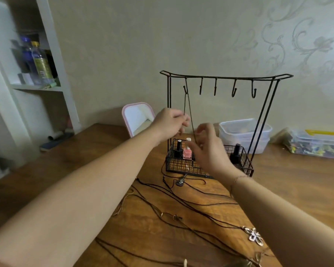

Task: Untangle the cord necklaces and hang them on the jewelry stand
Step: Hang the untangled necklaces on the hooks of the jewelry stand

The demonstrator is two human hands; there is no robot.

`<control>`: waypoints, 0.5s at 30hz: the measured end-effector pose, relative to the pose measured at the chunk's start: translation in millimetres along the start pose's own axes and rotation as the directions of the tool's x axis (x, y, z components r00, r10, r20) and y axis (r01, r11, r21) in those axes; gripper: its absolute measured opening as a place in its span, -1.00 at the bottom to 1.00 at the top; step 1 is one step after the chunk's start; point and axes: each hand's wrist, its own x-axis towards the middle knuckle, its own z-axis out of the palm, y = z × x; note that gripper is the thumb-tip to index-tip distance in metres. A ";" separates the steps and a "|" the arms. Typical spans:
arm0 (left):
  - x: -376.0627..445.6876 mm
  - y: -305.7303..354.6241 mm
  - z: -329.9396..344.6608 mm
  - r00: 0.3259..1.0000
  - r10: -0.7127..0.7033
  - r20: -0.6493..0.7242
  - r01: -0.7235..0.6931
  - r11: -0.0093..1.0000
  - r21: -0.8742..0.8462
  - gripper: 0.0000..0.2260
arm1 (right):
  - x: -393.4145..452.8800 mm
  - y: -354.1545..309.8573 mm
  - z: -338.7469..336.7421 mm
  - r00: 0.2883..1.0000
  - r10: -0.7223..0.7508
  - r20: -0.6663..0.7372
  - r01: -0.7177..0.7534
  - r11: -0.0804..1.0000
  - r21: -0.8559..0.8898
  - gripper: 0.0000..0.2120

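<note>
A black wire jewelry stand [227,76] with several hooks stands on the wooden table [96,151]. One dark cord necklace [189,110] hangs from the leftmost hook. My left hand [170,124] pinches its left strand just below mid-height. My right hand [208,149] is in front of the stand's basket, fingers curled near the cord's right strand; whether it holds the strand is unclear from blur. Other dark cord necklaces [181,205] lie tangled on the table, with a flower pendant [255,236] and a small dark pendant [180,182].
The stand's wire basket [174,164] holds nail polish bottles, one pink [187,152]. A pink-framed mirror [137,118] leans behind my left hand. Clear plastic boxes [245,132] sit at the back right. A white shelf with bottles [39,60] stands at the left.
</note>
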 end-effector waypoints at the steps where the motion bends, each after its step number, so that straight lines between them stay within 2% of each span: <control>1: -3.1 1.0 3.7 0.998 -0.003 0.068 0.006 0.999 -0.042 -0.76 | -5.0 3.6 8.1 0.995 0.089 0.035 -0.092 0.993 0.078 -0.66; 2: -6.2 2.0 6.7 0.992 0.004 0.130 0.006 0.997 -0.075 -0.73 | -9.0 5.3 14.8 0.983 0.161 0.085 -0.171 0.976 0.133 -0.60; 4: -12.8 5.2 10.1 0.983 0.041 0.181 -0.015 0.990 -0.139 -0.72 | -14.2 9.1 26.7 0.968 0.198 0.155 -0.222 0.963 0.156 -0.51; 9: -16.6 20.6 -0.4 0.983 0.117 0.143 -0.083 0.971 -0.226 -0.73 | -13.0 12.4 38.8 0.978 0.208 0.030 -0.210 0.970 0.126 -0.68; 11: -16.2 30.3 -8.5 0.979 0.124 0.162 -0.074 0.955 -0.288 -0.73 | -10.1 8.6 39.4 0.973 0.212 0.086 -0.218 0.974 0.061 -0.79; 13: -12.7 37.7 -15.3 0.981 0.116 0.157 -0.057 0.939 -0.338 -0.74 | -11.9 4.0 41.1 0.971 0.191 0.146 -0.189 0.982 -0.032 -0.68; 15: -8.1 42.0 -20.7 0.987 0.102 0.126 -0.047 0.925 -0.378 -0.74 | -15.8 2.1 41.2 0.967 0.111 0.230 -0.063 0.977 -0.203 -0.67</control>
